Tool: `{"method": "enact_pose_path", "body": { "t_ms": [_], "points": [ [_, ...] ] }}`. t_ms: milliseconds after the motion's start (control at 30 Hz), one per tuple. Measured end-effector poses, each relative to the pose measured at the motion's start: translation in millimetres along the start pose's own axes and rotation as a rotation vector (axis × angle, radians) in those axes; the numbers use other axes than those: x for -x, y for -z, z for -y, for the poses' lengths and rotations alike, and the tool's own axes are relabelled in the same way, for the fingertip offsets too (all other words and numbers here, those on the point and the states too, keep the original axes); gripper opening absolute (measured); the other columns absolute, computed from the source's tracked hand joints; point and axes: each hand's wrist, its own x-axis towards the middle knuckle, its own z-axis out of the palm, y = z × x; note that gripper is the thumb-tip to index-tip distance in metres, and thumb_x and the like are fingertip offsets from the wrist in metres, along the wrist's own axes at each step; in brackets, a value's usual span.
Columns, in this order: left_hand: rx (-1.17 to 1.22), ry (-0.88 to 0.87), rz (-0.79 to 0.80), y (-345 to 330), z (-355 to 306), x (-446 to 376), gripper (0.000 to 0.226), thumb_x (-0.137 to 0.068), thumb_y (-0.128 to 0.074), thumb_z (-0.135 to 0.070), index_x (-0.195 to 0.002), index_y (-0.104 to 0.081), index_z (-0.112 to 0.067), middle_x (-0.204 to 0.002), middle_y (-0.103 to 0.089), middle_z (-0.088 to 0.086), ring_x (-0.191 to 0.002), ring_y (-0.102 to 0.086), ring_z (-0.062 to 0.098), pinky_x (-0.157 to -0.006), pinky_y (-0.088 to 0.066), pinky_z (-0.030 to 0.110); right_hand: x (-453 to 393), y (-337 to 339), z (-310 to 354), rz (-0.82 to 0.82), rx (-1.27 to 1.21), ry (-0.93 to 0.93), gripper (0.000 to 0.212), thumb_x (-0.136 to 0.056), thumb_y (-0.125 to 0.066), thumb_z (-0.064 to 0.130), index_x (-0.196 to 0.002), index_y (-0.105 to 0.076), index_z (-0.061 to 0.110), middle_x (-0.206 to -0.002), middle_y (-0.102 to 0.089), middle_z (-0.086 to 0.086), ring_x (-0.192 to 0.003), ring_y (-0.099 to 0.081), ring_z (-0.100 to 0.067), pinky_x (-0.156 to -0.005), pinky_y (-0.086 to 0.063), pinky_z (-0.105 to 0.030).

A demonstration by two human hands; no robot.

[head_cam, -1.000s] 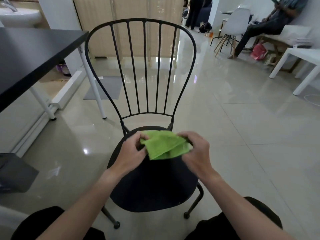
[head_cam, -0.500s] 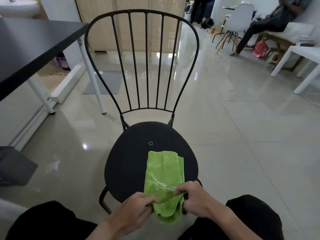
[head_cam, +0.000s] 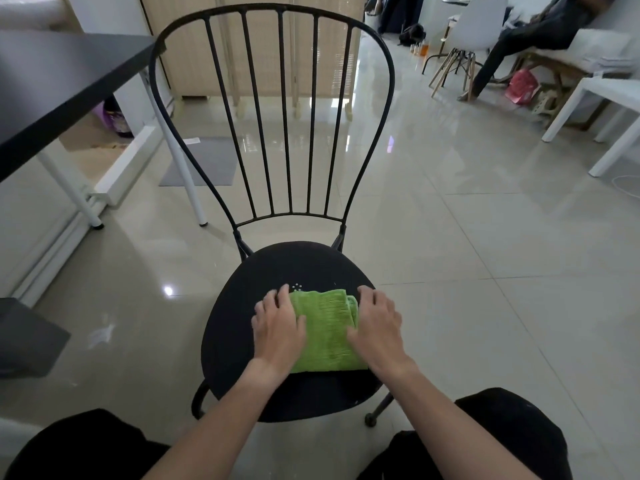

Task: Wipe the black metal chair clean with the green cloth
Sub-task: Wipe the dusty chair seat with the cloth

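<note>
The black metal chair (head_cam: 242, 289) stands right in front of me, its round seat facing me and its barred back rising behind. A folded green cloth (head_cam: 325, 330) lies flat on the middle of the seat. My left hand (head_cam: 278, 329) rests palm down on the cloth's left edge, fingers spread. Along the right edge lies my right hand (head_cam: 375, 327), also flat with fingers apart. Both hands press on the cloth rather than grip it.
A black table (head_cam: 52, 84) with white legs stands at the left, close to the chair back. A white table (head_cam: 609, 109) and a seated person (head_cam: 526, 32) are at the far right. Glossy floor tiles surround the chair. My knees frame the seat's front edge.
The cloth went from held up between both hands, to draped over the seat's front edge, to folded flat mid-seat. Both hands let go and now lie flat on it.
</note>
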Motion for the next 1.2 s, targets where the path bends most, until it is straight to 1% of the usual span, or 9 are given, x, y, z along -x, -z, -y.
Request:
{"method": "enact_pose_path", "body": {
  "t_ms": [67,167,333,467,633,733,900,1100,1200],
  "points": [
    [-0.091,-0.218,0.021,-13.3,1.4,7.8,0.056,-0.099,-0.046,-0.016,-0.151,-0.029,-0.008,-0.157,-0.03,0.013,-0.145,-0.027,0.028,-0.118,-0.028,0.043,13.7,-18.1,-1.0,0.034,0.187,0.116,0.059,-0.081,-0.054,0.016,-0.138,-0.045,0.008,-0.136,-0.051,-0.013,-0.125,-0.048,-0.033,-0.102,-0.041,-0.046],
    [-0.272,-0.44,0.207,-41.4,17.0,19.8,0.059,-0.103,-0.019,-0.029,-0.155,-0.016,0.0,-0.163,-0.011,0.017,-0.152,-0.009,0.029,-0.122,-0.02,0.044,31.9,-42.0,-14.6,0.09,0.341,0.2,0.062,-0.09,-0.039,0.037,-0.141,-0.048,0.002,-0.147,-0.047,-0.017,-0.135,-0.046,-0.032,-0.109,-0.036,-0.055],
    [-0.339,-0.412,0.174,-52.3,22.9,21.9,0.064,-0.1,-0.023,-0.037,-0.151,-0.028,0.002,-0.159,-0.027,0.02,-0.149,-0.024,0.03,-0.118,-0.024,0.046,39.0,-46.7,-28.5,0.083,0.402,0.277,0.065,-0.099,-0.025,0.044,-0.147,-0.038,0.003,-0.155,-0.037,-0.015,-0.143,-0.037,-0.028,-0.113,-0.022,-0.055],
    [-0.32,-0.381,0.199,-48.9,17.4,16.0,0.065,-0.095,-0.03,-0.037,-0.148,-0.037,0.001,-0.155,-0.037,0.019,-0.144,-0.035,0.03,-0.113,-0.019,0.044,42.5,-43.3,-31.9,0.119,0.398,0.278,0.066,-0.097,-0.029,0.044,-0.149,-0.036,0.003,-0.156,-0.035,-0.015,-0.144,-0.033,-0.028,-0.114,-0.02,-0.054],
    [-0.317,-0.353,0.19,-54.0,2.8,2.5,0.065,-0.091,-0.033,-0.037,-0.142,-0.047,0.0,-0.148,-0.047,0.017,-0.138,-0.045,0.029,-0.117,-0.028,0.043,38.1,-37.9,-38.7,0.109,0.4,0.278,0.065,-0.095,-0.032,0.043,-0.147,-0.041,0.004,-0.153,-0.041,-0.014,-0.143,-0.036,-0.028,-0.114,-0.019,-0.054],
    [-0.333,-0.343,0.195,-59.5,-6.7,-11.4,0.067,-0.093,-0.025,-0.04,-0.146,-0.041,-0.002,-0.153,-0.041,0.015,-0.142,-0.039,0.027,-0.118,-0.025,0.044,26.3,-36.1,-41.4,0.106,0.407,0.21,0.065,-0.094,-0.031,0.042,-0.144,-0.044,0.003,-0.15,-0.045,-0.015,-0.141,-0.039,-0.028,-0.114,-0.019,-0.053],
    [-0.392,-0.439,0.27,-64.7,-23.9,-40.3,0.085,-0.084,0.014,-0.049,-0.157,0.001,-0.009,-0.166,0.002,0.006,-0.153,0.004,0.019,-0.124,0.004,0.037,12.0,-32.1,-47.7,0.087,0.407,0.122,0.067,-0.094,-0.028,0.046,-0.142,-0.048,0.003,-0.147,-0.048,-0.015,-0.139,-0.042,-0.029,-0.114,-0.018,-0.054],
    [-0.388,-0.394,0.258,-61.1,-16.2,-69.1,0.09,-0.079,0.019,-0.052,-0.157,0.004,-0.011,-0.166,0.005,0.004,-0.153,0.006,0.016,-0.123,0.004,0.036,-11.6,-36.0,-37.1,0.099,0.389,0.094,0.067,-0.092,-0.03,0.048,-0.138,-0.054,0.004,-0.142,-0.054,-0.013,-0.134,-0.049,-0.029,-0.111,-0.018,-0.055],
    [-0.36,-0.261,0.244,-49.2,2.2,-76.9,0.078,-0.091,0.007,-0.052,-0.156,0.006,-0.01,-0.166,0.006,0.006,-0.153,0.007,0.018,-0.123,0.005,0.037,-30.1,-42.9,-22.7,0.092,0.374,0.111,0.068,-0.091,-0.031,0.049,-0.136,-0.056,0.005,-0.141,-0.056,-0.012,-0.132,-0.051,-0.029,-0.11,-0.017,-0.054]
  ]
}}
